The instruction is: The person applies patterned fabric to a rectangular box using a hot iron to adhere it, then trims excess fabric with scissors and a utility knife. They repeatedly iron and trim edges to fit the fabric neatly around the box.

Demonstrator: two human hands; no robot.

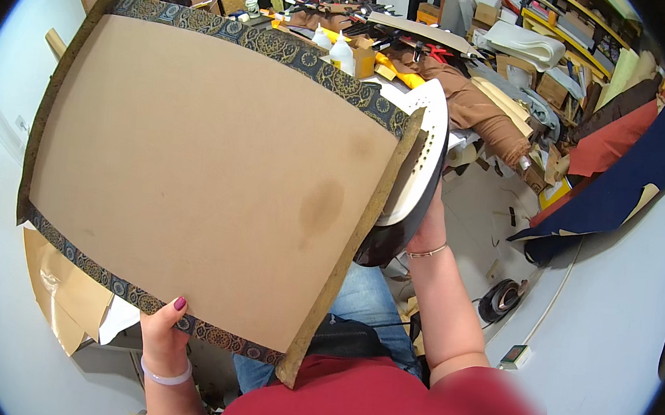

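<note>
My left hand (165, 337) grips the lower edge of a large tan board (193, 154), thumb on its face. Patterned dark blue and gold fabric (283, 52) folds over the top and bottom edges. Olive-gold strips (356, 250) run along both sides. A brownish stain (322, 206) marks the board's right half. Just past the right edge, my right hand (429, 223) holds a clothes iron (430, 129), its pale, holed soleplate turned up toward the board. The fingers are hidden behind the iron's dark body. Whether the soleplate touches the board's edge, I cannot tell.
A cluttered workbench beyond holds white squeeze bottles (341, 54), tools and brown material (485, 114). Shelves (573, 39) stand at the far right, with navy fabric (615, 187) hanging below. A cable runs to a small box (516, 356) at right. Tan sheets (61, 285) lie at lower left.
</note>
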